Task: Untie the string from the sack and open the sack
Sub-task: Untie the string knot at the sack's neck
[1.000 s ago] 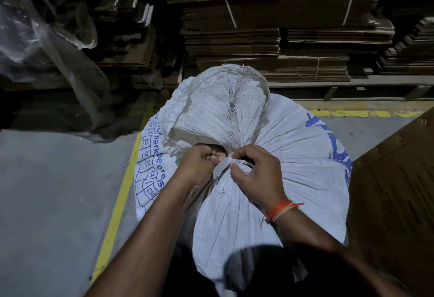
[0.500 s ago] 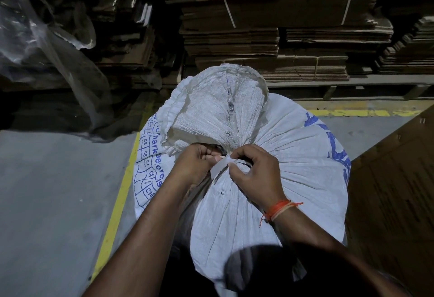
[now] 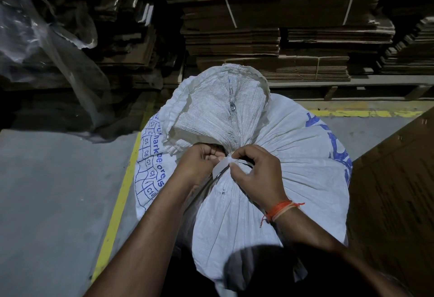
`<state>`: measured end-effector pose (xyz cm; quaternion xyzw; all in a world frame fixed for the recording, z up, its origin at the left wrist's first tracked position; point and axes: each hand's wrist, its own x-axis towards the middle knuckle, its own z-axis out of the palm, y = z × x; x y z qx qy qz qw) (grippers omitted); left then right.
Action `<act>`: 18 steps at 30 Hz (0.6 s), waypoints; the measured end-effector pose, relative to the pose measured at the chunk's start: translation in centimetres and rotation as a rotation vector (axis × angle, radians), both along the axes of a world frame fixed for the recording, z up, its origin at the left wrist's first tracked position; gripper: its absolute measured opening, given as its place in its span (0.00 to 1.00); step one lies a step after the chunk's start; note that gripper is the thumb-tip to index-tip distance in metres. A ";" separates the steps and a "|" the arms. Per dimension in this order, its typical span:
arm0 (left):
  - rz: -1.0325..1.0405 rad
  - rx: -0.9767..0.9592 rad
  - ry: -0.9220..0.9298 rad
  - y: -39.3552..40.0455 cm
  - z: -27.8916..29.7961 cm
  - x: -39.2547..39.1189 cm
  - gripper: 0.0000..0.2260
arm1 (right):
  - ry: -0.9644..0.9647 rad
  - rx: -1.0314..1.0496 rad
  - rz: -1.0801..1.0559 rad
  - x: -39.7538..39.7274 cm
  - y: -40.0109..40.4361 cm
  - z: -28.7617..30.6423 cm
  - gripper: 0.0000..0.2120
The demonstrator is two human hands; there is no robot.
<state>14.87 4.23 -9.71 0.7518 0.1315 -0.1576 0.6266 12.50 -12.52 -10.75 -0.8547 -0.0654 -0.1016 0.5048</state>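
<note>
A big white woven sack point(image 3: 293, 160) with blue print stands in front of me, its neck gathered and tied. Above the tie the bunched top point(image 3: 218, 109) flares up. A flat white string point(image 3: 223, 164) wraps the neck, one loose end hanging left. My left hand point(image 3: 199, 163) is fisted against the left of the knot, fingers curled on the string. My right hand point(image 3: 256, 174), with an orange thread at the wrist, pinches the string at the knot between thumb and forefinger.
Stacks of flattened cardboard point(image 3: 270, 38) fill the shelves behind the sack. Clear plastic sheeting point(image 3: 47, 45) hangs at the left. A yellow floor line point(image 3: 117, 198) runs along the sack's left side on grey concrete. A brown carton point(image 3: 397, 191) stands close on the right.
Both hands stay at the knot; the fingers have shifted only slightly on the string. The sack has not moved.
</note>
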 end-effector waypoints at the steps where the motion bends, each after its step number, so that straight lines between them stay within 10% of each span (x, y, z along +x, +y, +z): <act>1: 0.001 0.007 -0.002 0.0 0.0 0.0 0.06 | 0.001 0.002 0.000 0.0 0.0 0.0 0.06; 18: 0.050 0.021 0.002 -0.1 0.1 -0.1 0.02 | 0.003 -0.014 0.004 -0.1 0.0 0.0 0.06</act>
